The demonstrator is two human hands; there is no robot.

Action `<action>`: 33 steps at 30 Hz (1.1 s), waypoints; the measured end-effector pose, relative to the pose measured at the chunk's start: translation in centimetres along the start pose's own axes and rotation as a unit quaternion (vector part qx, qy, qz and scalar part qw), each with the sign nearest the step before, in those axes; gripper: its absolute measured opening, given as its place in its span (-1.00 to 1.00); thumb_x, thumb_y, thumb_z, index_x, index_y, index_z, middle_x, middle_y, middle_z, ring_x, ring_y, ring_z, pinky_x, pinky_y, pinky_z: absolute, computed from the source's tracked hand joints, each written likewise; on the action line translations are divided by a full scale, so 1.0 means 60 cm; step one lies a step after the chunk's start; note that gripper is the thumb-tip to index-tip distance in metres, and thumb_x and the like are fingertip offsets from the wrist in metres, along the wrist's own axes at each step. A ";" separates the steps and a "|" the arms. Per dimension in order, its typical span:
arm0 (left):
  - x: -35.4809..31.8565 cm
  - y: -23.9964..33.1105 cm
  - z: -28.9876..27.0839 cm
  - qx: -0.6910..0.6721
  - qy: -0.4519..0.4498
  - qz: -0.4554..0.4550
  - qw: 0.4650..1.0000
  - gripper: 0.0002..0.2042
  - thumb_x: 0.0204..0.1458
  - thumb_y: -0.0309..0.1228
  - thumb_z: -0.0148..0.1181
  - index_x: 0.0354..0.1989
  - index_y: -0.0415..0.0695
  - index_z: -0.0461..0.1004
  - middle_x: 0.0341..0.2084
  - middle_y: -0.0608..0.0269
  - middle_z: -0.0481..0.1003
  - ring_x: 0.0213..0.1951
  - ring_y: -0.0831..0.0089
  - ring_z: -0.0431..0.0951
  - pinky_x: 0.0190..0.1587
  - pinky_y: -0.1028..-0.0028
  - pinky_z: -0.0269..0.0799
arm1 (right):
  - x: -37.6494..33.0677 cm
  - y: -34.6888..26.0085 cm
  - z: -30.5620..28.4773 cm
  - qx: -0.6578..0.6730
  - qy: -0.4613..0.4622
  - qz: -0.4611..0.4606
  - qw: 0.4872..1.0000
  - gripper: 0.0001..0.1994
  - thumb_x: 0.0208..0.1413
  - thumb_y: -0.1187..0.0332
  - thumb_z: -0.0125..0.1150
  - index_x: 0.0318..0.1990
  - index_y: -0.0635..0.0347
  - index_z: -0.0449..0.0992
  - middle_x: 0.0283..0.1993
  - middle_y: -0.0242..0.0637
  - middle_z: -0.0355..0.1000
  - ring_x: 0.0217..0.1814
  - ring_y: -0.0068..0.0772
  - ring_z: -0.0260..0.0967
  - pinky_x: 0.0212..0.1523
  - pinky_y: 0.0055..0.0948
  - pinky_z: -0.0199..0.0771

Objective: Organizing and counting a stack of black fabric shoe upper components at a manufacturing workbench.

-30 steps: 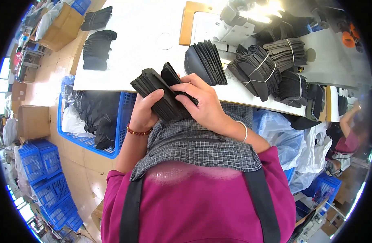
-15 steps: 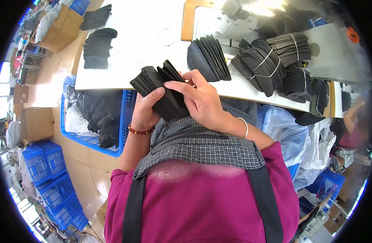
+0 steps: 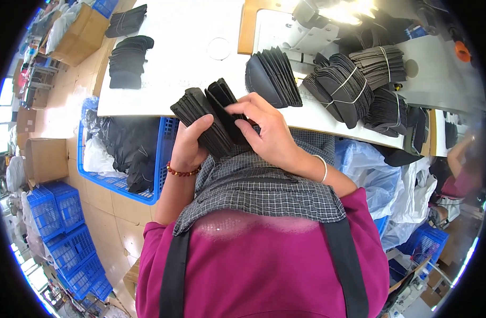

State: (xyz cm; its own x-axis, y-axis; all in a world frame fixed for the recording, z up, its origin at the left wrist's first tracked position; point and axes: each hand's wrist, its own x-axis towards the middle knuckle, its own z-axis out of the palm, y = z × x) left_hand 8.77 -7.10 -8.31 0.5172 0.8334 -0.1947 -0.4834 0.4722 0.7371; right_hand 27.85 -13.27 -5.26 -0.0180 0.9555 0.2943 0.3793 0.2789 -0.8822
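Observation:
A thick stack of black fabric pieces [image 3: 204,120] stands on edge above my lap, just off the table's front edge. My left hand [image 3: 194,139] is wrapped round its left side, the thumb pressing across the top edges. Toward the right the stack is parted, with a few pieces [image 3: 223,102] leaning away from the rest. At that parted section is my right hand [image 3: 265,126], its index finger and thumb at the pieces; its other fingers are partly hidden. Beyond it on the white table [image 3: 195,47] a fanned stack of dark pieces [image 3: 273,77] stands.
Tied bundles of dark pieces [image 3: 342,89] lie at the right of the table, near a sewing machine [image 3: 313,33]. Two loose stacks [image 3: 127,62] rest at the far left. Below is a blue crate [image 3: 159,159] holding black cloth. Plastic bags [image 3: 367,169] hang on the right.
My right hand's index finger has drawn back to the right from the middle of the stack, and its thumb now shows. The gap between the two sections looks wider. My left hand keeps its hold.

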 end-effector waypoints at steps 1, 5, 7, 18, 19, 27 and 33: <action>-0.003 0.001 0.000 -0.007 0.012 -0.013 1.000 -0.63 0.17 -0.50 0.20 0.14 -0.24 0.36 -0.05 0.18 0.52 -0.02 0.37 0.59 0.06 0.31 0.57 | -0.001 -0.002 0.001 0.000 0.001 0.000 1.000 -0.66 0.07 0.67 0.25 0.02 0.20 0.60 -0.07 -0.16 0.45 -0.04 -0.18 0.51 -0.02 -0.34 0.52; -0.001 -0.008 -0.025 0.028 -0.007 -0.011 1.000 -0.45 0.21 -0.40 0.13 0.35 -0.33 0.20 0.24 -0.14 0.42 0.23 0.09 0.51 0.26 0.18 0.48 | -0.004 -0.002 0.010 -0.033 0.035 -0.047 0.998 -0.70 0.10 0.66 0.24 -0.02 0.18 0.60 -0.06 -0.17 0.43 -0.12 -0.23 0.55 -0.10 -0.34 0.56; 0.003 -0.007 -0.011 0.017 -0.011 -0.006 1.000 -0.55 0.19 -0.44 0.17 0.24 -0.28 0.28 0.09 0.03 0.47 0.10 0.25 0.55 0.13 0.26 0.52 | -0.006 -0.002 0.011 -0.043 0.034 -0.057 0.997 -0.73 0.10 0.62 0.27 -0.04 0.17 0.61 -0.05 -0.17 0.43 -0.15 -0.24 0.56 -0.14 -0.34 0.57; -0.005 -0.003 -0.008 0.013 -0.011 -0.008 1.000 -0.62 0.13 -0.46 0.25 0.11 -0.24 0.37 -0.05 0.16 0.52 -0.03 0.36 0.60 0.05 0.31 0.57 | -0.004 -0.001 0.008 -0.073 0.055 -0.033 0.995 -0.78 0.05 0.47 0.38 -0.12 0.09 0.62 0.04 -0.17 0.45 -0.18 -0.21 0.59 -0.21 -0.28 0.62; -0.004 -0.006 -0.012 0.000 -0.013 -0.014 1.000 -0.60 0.13 -0.46 0.24 0.13 -0.25 0.36 -0.03 0.14 0.52 -0.01 0.34 0.60 0.07 0.29 0.57 | -0.003 -0.004 0.007 -0.073 0.056 -0.033 0.995 -0.78 0.05 0.47 0.38 -0.12 0.09 0.62 0.04 -0.17 0.45 -0.18 -0.21 0.59 -0.21 -0.28 0.62; 0.004 -0.005 -0.002 0.096 -0.078 0.021 0.992 -0.33 0.20 -0.25 0.12 0.41 -0.40 0.15 0.29 -0.16 0.37 0.27 0.03 0.46 0.32 0.18 0.40 | -0.005 -0.016 0.006 -0.118 0.023 -0.052 0.991 -0.73 0.06 0.56 0.34 -0.06 0.14 0.63 0.01 -0.13 0.45 -0.19 -0.20 0.58 -0.17 -0.32 0.63; -0.001 -0.007 -0.005 -0.016 -0.024 0.001 1.000 -0.59 0.17 -0.45 0.23 0.18 -0.27 0.35 0.00 0.11 0.54 0.02 0.29 0.60 0.08 0.28 0.58 | 0.001 -0.007 0.006 -0.072 0.048 -0.060 0.994 -0.73 0.07 0.51 0.38 -0.04 0.12 0.63 0.00 -0.14 0.45 -0.17 -0.22 0.58 -0.18 -0.32 0.62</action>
State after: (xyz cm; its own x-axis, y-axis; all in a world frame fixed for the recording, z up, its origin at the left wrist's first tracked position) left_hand 8.76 -7.25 -8.80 0.5494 0.8199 -0.1612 -0.5063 0.4801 0.7164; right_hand 27.36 -13.30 -5.03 0.0153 0.9008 0.4339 0.5090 0.3665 -0.7788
